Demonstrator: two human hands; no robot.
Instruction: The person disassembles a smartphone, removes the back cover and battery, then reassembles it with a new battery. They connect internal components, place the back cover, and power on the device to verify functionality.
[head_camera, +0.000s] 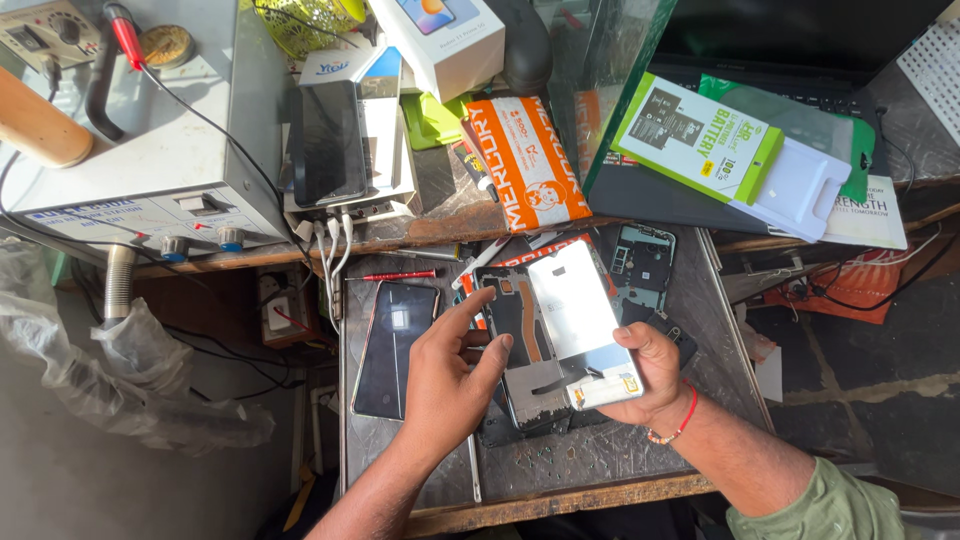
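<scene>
Two hands meet over an opened phone at the middle of the work mat. Right hand (652, 372): fingers curled under and around the lower corner of a silvery display panel (582, 318), thumb on its edge, gripping it firmly; the panel is tilted up and lies over the right half of the phone frame (522, 345). A red thread bracelet (682, 424) circles that wrist, and a green sleeve (820, 505) shows further up the arm. Left hand (450, 375): fingers loosely spread, index finger extended toward the upper left corner of the frame, remaining fingertips resting on the dark frame; nothing is clasped.

Just left of the left hand a dark phone screen (393, 348) lies flat on the grey mat (720, 330). A red-handled screwdriver (400, 274) lies above it. A stripped phone back housing (642, 265) sits near the panel's upper right.

Further out, on the raised shelf: an orange packet (523, 160), a green-and-white battery box (695, 138), a black phone (327, 143) propped on white boxes, and a grey bench power unit (150, 150) at far left.
</scene>
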